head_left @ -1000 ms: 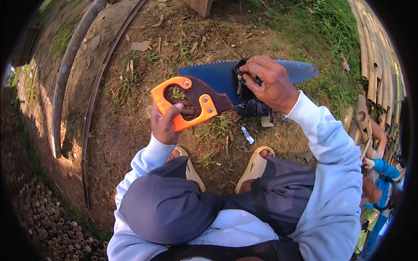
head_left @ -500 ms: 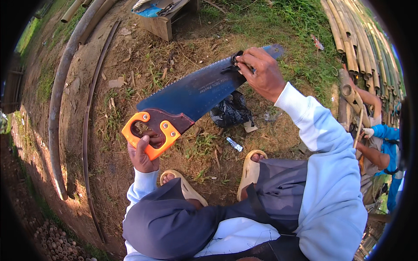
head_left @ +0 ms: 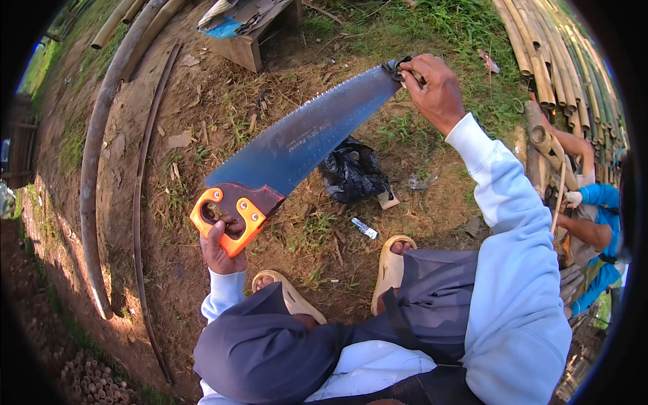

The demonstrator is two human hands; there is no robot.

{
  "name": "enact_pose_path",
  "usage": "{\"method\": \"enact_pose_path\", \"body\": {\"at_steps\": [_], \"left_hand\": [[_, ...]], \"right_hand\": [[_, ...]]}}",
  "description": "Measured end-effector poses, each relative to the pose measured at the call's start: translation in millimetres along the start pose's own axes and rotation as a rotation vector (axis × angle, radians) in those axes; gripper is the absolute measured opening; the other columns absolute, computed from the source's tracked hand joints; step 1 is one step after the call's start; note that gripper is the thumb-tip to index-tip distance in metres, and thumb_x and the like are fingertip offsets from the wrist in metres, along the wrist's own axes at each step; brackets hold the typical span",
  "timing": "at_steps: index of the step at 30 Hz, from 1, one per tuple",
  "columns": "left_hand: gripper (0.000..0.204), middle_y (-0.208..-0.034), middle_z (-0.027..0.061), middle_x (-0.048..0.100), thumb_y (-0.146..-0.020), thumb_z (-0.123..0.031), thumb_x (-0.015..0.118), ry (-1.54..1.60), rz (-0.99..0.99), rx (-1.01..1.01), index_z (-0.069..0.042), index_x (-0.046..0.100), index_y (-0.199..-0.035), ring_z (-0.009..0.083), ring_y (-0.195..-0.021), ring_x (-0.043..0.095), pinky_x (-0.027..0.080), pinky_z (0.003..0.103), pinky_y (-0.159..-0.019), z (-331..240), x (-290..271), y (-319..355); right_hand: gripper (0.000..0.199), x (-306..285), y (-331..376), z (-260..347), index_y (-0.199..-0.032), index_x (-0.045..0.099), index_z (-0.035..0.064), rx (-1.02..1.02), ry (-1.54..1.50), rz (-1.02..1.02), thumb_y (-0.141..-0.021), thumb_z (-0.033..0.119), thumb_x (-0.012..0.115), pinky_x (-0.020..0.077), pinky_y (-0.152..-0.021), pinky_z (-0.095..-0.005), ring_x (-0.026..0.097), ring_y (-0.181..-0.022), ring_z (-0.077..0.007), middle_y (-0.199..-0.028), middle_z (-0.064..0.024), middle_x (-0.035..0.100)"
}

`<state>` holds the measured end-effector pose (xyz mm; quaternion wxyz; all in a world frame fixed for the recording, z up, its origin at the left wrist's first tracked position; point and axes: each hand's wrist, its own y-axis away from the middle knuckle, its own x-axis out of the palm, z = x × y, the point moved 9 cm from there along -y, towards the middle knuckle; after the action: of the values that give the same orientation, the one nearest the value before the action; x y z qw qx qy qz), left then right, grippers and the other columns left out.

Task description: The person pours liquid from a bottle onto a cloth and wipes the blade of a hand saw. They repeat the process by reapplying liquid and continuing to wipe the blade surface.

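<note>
A hand saw with a broad blue-grey blade and an orange and dark brown handle stretches across in front of me, its toothed edge facing up and away. My left hand is closed around the handle, fingers passing through the grip opening. Out at the tip of the blade, my right hand pinches a crumpled black cloth or plastic scrap against the metal. The scrap wraps over the blade's end. Below the blade, a black plastic bag lies on the ground.
Bamboo poles are stacked at the right, where a person in blue sleeves works on bamboo. Long poles lie at the left. A low wooden bench stands ahead. A small shiny wrapper lies near my sandals.
My right hand has slid the black scrap up the blade to its tip. The saw has shifted slightly, and my left hand keeps its hold on the handle.
</note>
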<state>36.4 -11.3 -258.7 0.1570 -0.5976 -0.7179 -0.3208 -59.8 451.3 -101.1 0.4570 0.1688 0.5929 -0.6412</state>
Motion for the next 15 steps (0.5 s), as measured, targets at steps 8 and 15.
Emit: {"method": "enact_pose_path", "body": {"at_steps": [8,15], "left_hand": [[0.044,-0.105,0.0233,0.071,-0.093,-0.007,0.061,0.135,0.002,-0.079,0.0,0.045,-0.133,0.03,-0.086,0.076,0.065,0.042,-0.08,19.4,2.7,-6.1],[0.043,-0.104,0.0237,0.071,-0.096,-0.01,0.063,0.134,0.019,-0.155,0.0,0.045,-0.133,0.029,-0.087,0.075,0.064,0.041,-0.083,28.3,14.9,-4.2]], "right_hand": [[0.018,29.1,12.2,142.4,-0.099,0.069,-0.0015,-0.293,-0.277,0.238,-0.085,0.01,0.072,0.0546,-0.083,-0.0371,0.062,-0.092,-0.0275,-0.099,-0.0107,0.064],[0.038,47.3,39.2,213.0,-0.113,0.067,-0.0036,-0.727,-0.206,0.266,-0.077,0.01,0.066,0.0557,-0.088,-0.0361,0.061,-0.102,-0.0248,-0.111,-0.0119,0.062]]}}
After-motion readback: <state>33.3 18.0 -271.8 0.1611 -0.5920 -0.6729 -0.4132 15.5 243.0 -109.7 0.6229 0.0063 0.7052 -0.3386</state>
